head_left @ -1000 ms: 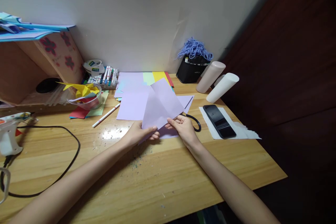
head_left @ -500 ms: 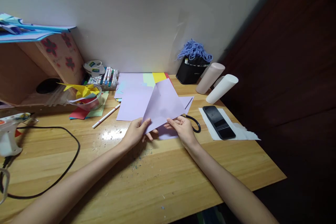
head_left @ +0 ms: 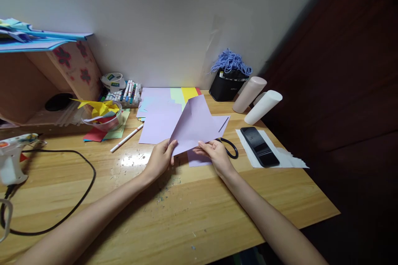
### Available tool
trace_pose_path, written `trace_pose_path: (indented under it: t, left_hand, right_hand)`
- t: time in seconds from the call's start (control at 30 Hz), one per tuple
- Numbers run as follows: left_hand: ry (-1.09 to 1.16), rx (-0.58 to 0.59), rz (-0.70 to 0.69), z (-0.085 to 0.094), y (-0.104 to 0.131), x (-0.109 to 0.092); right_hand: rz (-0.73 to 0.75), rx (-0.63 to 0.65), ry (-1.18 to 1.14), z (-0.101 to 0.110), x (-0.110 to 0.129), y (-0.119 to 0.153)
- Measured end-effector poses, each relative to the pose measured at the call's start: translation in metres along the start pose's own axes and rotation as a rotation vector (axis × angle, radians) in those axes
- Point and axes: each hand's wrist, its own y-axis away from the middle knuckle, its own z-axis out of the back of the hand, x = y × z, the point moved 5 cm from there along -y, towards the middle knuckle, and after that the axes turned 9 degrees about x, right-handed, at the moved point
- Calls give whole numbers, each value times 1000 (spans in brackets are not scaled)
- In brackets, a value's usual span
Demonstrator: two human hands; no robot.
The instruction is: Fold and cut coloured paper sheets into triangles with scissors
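A sheet of lilac paper is held up between my two hands, tilted, with its far edge curling. My left hand pinches the near left corner, thumb on top. At the near right edge my right hand grips the same sheet between thumb and fingers. Beneath it, more lilac paper lies on the table. A black scissors handle pokes out beside my right hand, its blades hidden. Behind my left hand lies a larger lilac sheet on a stack of coloured paper.
A white marker lies left of the paper. A plastic bowl of scraps, a marker box and a glue gun with a black cord are at left. To the right are a phone, two tubes and a black holder.
The held lilac sheet has bent, its far edge now curled, and its top has shifted slightly right. My left fingers have tucked under the sheet. Both hands keep their hold.
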Motion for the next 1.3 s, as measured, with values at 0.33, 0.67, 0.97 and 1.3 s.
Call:
trace_pose_path:
  t: [0.33, 0.67, 0.97, 1.3]
  left_hand:
    - [-334, 235, -126, -3, 1, -18]
    - [-453, 229, -194, 0, 6, -26]
    - [-388, 228, -106, 3, 10, -28]
    - [-344, 289, -23, 4, 12, -33]
  right_hand:
    - [751, 90, 1299, -37, 97, 24]
    - [642, 366, 1352, -78, 90, 6]
    - [583, 256, 1354, -51, 109, -1]
    - [491, 298, 1303, -11, 136, -14]
